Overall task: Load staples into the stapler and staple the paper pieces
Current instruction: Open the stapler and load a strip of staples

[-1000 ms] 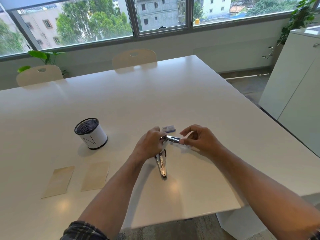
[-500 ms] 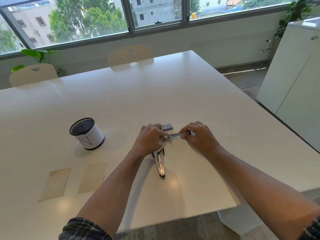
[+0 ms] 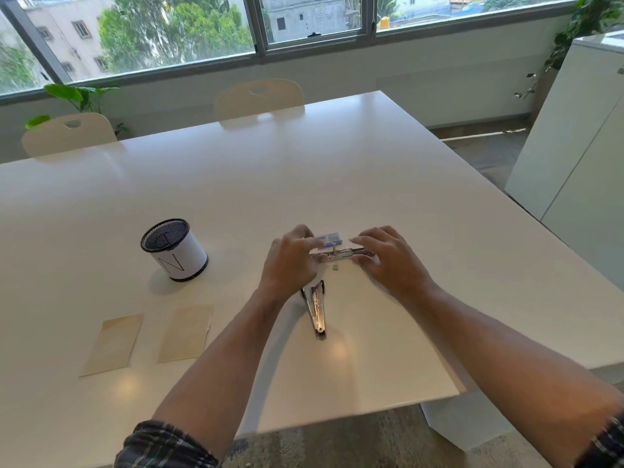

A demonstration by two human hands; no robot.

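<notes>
Centre of frame: the stapler [image 3: 317,309] lies swung open on the white table [image 3: 337,170]. One chrome arm points down toward me, and the staple channel [image 3: 344,254] runs crosswise between my hands.
Left hand: my left hand [image 3: 290,261] has its fingers curled round the hinge end of the channel and grips it there.
Right hand: my right hand [image 3: 388,258] covers the channel's far end. The fingers look bent onto the metal, but motion blur keeps me from saying whether they pinch it or only press it.
Staples: a small blue staple box [image 3: 329,238] sits just behind the channel, partly hidden by my left fingers. A tiny grey bit [image 3: 335,268] lies on the table just below the channel; it may be a short staple strip, though it is too small to be sure.
Paper pieces: two tan paper pieces [image 3: 113,344] [image 3: 185,332] lie flat side by side at lower left, well apart from the stapler and not yet stapled.
Other things: a mesh-topped pen cup [image 3: 174,249] stands left of centre.
Handling, stapler: I judge it stiff, fairly heavy and slick. The hinge is floppy, so I would hold it by the channel's side walls near the hinge.
Handling, staples: the strip is light and brittle and snaps if bent, so I would take it by its long sides.
Handling, paper: thin and limp, so I would lift it by a corner or edge.
</notes>
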